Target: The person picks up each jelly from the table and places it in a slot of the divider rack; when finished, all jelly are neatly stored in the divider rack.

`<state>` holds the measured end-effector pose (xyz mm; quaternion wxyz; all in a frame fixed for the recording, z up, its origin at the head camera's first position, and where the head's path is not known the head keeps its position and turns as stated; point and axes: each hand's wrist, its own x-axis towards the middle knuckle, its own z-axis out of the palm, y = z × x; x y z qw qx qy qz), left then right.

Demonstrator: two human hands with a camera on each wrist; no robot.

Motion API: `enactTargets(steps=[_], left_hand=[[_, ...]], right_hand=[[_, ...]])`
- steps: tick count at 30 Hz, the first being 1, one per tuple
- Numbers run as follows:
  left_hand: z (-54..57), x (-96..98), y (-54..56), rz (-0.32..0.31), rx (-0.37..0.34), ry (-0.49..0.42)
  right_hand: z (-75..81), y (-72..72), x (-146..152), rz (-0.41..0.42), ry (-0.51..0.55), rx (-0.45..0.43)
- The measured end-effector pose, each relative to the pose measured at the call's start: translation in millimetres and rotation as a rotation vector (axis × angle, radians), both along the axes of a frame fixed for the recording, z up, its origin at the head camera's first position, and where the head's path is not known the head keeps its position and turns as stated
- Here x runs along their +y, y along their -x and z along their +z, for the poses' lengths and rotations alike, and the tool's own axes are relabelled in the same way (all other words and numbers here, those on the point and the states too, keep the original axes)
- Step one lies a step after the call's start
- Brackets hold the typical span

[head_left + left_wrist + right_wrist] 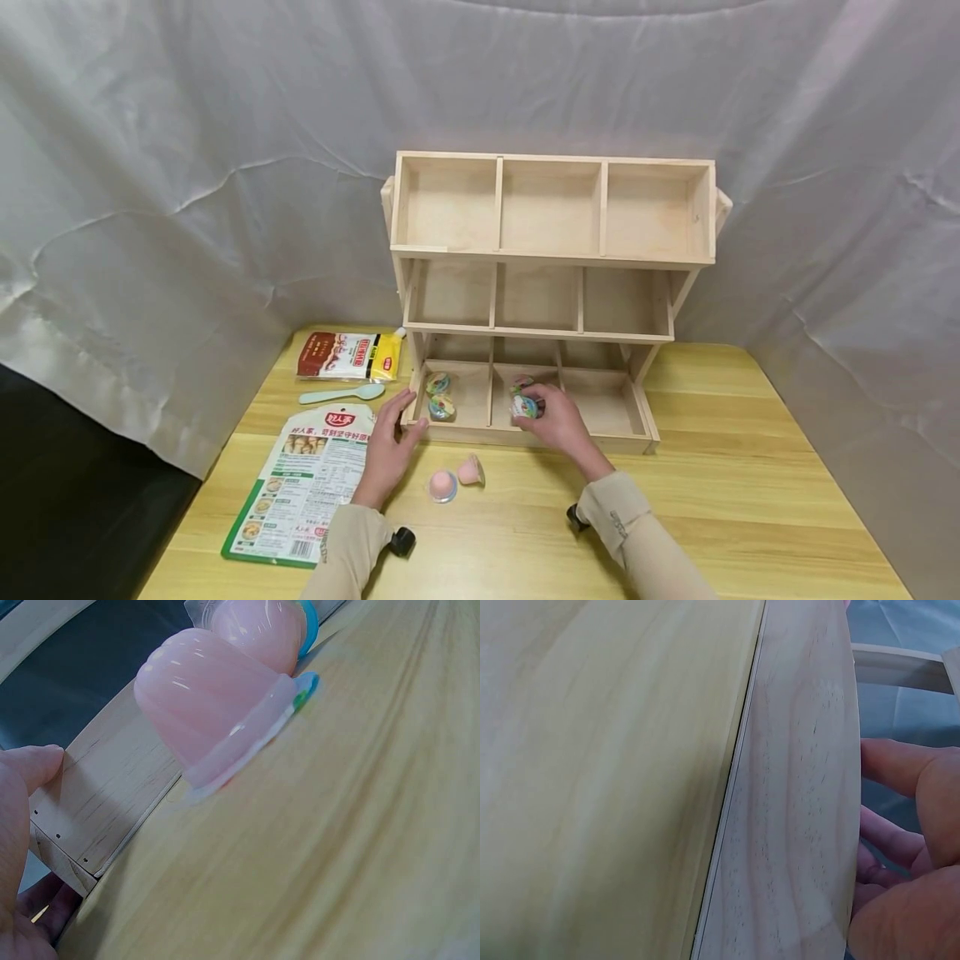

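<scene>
1. Nearest me, two pink plastic jelly cups [442, 484] sat on the yellow wood-grain table [750, 500].
2. My left hand [390, 450] kinda gripped the front-left corner of the pale wooden three-tier rack [555, 255], thumb in front.
3. My right hand [559, 422] pinched a blue-and-white-lidded jelly cup [524, 407] in its bottom-middle compartment [502, 400].

Both your arms stretch forward, left forearm [351, 542] and right forearm [651, 542] slanting in toward each other! Your left hand [388, 450] sits out wide, back upward, thumb [34, 765] parted from the fingers, gripping between the two. Over on the other side, your right hand [558, 421] angles inward, thumb and fingertips bent together in a pinch; from the right wrist, those fingers [904, 765] show curled, some tips hidden. Beige sleeves [352, 529] end near your wrists, and the hands stand well apart.
</scene>
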<state>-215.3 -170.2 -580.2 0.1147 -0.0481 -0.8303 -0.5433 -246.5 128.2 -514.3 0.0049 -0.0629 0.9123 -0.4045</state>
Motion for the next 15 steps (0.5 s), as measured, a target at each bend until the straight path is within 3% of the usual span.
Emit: enactTargets(steps=[15], left_hand=[[-0.5,0.5,-0.4,0.008,0.027,0.013]], right_hand=[[1.9,2.6,-0.6,-0.002,-0.014,-0.046]])
